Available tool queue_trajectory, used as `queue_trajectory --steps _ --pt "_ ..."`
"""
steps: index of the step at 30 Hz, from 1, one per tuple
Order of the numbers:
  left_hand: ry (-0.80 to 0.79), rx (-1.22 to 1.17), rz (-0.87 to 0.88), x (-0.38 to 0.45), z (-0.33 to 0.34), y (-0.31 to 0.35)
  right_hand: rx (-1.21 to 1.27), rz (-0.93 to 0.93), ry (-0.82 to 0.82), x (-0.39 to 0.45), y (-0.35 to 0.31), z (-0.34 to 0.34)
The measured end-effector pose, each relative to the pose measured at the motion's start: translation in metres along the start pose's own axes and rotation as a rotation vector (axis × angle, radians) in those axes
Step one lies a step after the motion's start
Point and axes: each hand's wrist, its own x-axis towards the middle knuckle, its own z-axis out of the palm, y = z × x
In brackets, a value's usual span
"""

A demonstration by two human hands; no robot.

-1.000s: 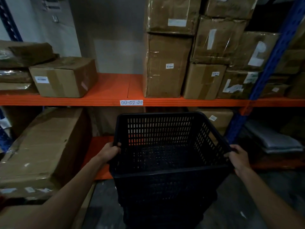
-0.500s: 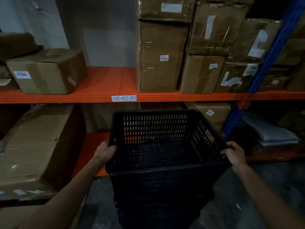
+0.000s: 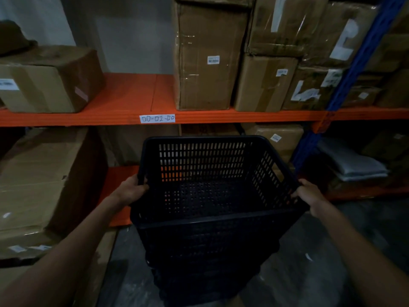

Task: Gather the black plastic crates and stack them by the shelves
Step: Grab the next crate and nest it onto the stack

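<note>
A black perforated plastic crate (image 3: 210,180) is in front of me, open side up, sitting on top of a stack of nested black crates (image 3: 199,269) whose lower part fades into shadow. My left hand (image 3: 130,191) grips the crate's left rim. My right hand (image 3: 309,194) grips its right rim. The stack is on the grey floor directly in front of the orange shelves (image 3: 124,116). The crate's inside holds nothing.
Cardboard boxes (image 3: 208,58) fill the upper shelf; another box (image 3: 48,80) lies at left. A large carton (image 3: 42,185) occupies the lower left. A blue rack upright (image 3: 345,85) rises at right, with grey folded sheets (image 3: 352,165) beyond. The grey floor (image 3: 309,273) shows around the stack.
The view has shifted slightly down and closer to the shelves. Both hands keep the same grip on the top crate, which stays on the stack.
</note>
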Motion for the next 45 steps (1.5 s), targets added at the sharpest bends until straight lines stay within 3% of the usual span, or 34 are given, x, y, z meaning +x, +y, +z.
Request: queue_trajectory --steps 9,13,18,23,27,34,40,45 --pt "0.024 0.046 -0.011 -0.004 0.008 -0.005 0.034 -0.033 0.087 -0.014 0.016 0.005" --pt "0.132 0.154 -0.042 -0.019 0.015 0.005 0.071 -0.089 0.230 -0.017 0.022 0.016" --pt "0.295 0.299 -0.076 -0.038 0.020 0.019 -0.151 -0.195 0.350 -0.026 0.020 0.018" --pt "0.235 0.538 -0.124 -0.042 0.024 0.029 -0.390 -0.352 0.293 -0.026 0.018 0.017" --pt "0.196 0.615 -0.170 -0.041 0.029 0.037 -0.597 -0.237 0.230 -0.025 0.013 0.015" --pt "0.162 0.557 -0.193 -0.045 0.027 0.034 -0.561 -0.234 0.233 -0.034 0.014 0.017" --pt "0.260 0.518 -0.137 -0.049 0.030 0.022 -0.490 -0.282 0.331 -0.040 0.014 0.021" --pt "0.235 0.479 -0.090 -0.049 0.023 0.015 -0.652 -0.301 0.457 -0.048 0.008 0.025"
